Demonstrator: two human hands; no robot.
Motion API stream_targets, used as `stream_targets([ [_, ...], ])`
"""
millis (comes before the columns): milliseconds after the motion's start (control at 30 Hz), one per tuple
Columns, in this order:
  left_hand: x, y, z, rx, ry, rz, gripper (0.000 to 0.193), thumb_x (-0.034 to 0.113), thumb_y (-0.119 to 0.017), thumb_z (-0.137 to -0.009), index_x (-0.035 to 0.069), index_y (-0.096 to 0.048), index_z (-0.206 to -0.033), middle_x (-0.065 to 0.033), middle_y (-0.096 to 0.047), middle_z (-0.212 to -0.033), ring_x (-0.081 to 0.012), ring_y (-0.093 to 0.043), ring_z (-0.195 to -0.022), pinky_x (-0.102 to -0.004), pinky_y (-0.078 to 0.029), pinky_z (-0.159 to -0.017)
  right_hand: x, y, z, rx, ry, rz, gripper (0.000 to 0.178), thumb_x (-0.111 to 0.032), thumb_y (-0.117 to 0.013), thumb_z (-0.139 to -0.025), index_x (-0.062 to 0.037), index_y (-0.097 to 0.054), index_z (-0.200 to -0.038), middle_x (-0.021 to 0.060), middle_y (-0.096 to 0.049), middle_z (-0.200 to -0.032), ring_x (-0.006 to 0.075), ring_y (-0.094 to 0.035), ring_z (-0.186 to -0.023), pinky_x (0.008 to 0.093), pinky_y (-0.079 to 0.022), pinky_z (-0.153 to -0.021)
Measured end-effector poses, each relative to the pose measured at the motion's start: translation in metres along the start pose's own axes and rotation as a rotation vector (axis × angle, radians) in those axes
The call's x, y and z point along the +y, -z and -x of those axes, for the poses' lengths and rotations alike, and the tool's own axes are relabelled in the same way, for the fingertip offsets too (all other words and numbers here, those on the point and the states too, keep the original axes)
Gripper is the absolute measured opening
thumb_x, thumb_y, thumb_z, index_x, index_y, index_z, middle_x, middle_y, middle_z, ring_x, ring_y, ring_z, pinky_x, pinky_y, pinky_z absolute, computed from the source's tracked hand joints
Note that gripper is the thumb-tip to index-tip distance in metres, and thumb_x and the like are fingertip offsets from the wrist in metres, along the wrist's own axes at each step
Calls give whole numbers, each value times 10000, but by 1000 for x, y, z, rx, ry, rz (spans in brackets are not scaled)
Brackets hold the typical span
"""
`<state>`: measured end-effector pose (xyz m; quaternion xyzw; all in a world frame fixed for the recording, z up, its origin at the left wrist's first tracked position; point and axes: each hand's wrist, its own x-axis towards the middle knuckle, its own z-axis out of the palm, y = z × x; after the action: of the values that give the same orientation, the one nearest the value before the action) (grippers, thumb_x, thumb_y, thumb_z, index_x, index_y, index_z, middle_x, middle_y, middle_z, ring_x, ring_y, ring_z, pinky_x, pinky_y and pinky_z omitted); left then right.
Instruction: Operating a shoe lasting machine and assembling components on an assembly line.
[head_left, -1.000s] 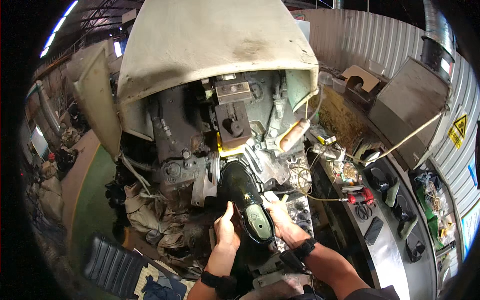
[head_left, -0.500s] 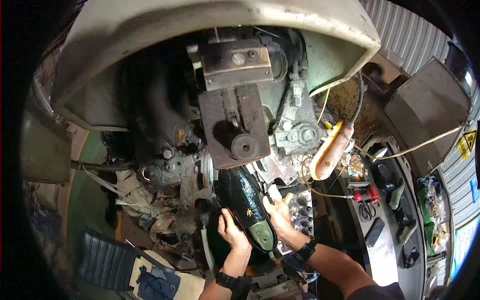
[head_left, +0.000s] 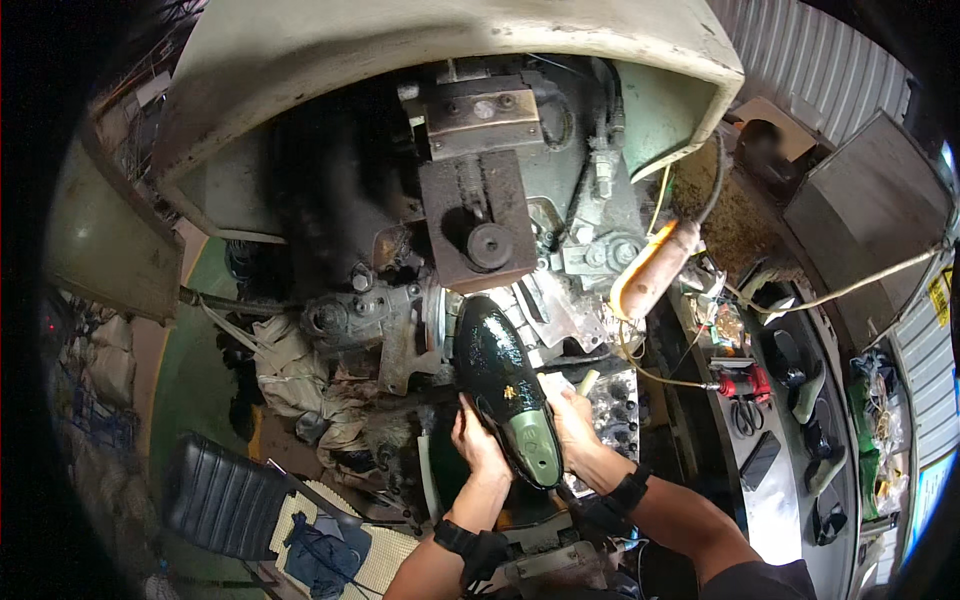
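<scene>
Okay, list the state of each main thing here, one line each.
Green last, heel end bare
Black shoe, glossy, over the last's front
Left hand, grip on shoe's left side
Right hand, grip on shoe's right side
Lamp, lit
Red tool, set down
Dark cloth, bunched up

Left grip and right grip bare, forearms too. Black left wristband, bulky dark block attached; black right wristband, similar. Dark sleeve on right side, at lower edge of view.
</scene>
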<state>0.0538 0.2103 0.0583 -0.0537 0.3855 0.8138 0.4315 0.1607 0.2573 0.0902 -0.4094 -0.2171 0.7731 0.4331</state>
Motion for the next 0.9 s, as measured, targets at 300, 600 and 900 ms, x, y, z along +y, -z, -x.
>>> stream_targets([
  [300,11,15,-5,-32,-40,-213,372,355,-548,-1038,26,-650,-1179,-69,-685,-1109,-178,-633,-975,-313,-509,-879,-1,7,-1,-125,59,71,260,-281,-638,-997,-66,-601,-1138,30,-673,-937,115,-645,-756,265,-535,-638],
  [600,84,277,-77,311,-116,-935,479,-32,-600,-849,-67,-569,-1326,-167,-643,-1279,-253,-599,-1151,-333,-442,-988,17,14,10,-259,-14,189,387,-428,-424,-1062,-102,-521,-1249,31,-599,-1180,138,-583,-1087,315,-488,-941],
  [900,51,327,-53,341,-52,-1079,362,74,-663,-803,-39,-710,-1144,-143,-702,-1190,-277,-655,-1069,-345,-468,-969,21,16,13,-240,129,233,227,-325,-444,-1060,-130,-559,-1067,-10,-565,-994,99,-558,-950,283,-469,-856],
])
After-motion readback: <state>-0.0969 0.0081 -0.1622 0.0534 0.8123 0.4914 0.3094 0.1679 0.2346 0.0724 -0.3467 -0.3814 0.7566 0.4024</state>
